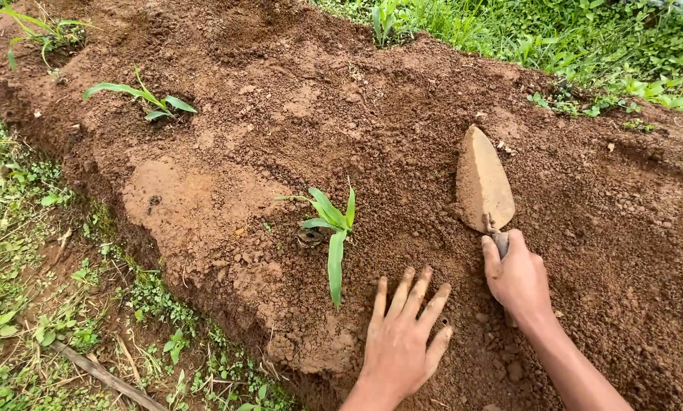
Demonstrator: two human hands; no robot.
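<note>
Right hand (518, 278) grips a trowel (482, 183) lying on the soil bed (281, 99); left hand (402, 335) rests flat, fingers spread, near 1 seedling (332, 228).

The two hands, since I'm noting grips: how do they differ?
The left hand lies flat on the soil bed, fingers spread, holding nothing; the right hand is closed round the handle of a trowel whose blade lies on the soil. Both are soil-smeared.

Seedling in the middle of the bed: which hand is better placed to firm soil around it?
Left, probably. The left hand lies flat and free beside the seedling; the right hand grips the trowel, farther off.
</note>
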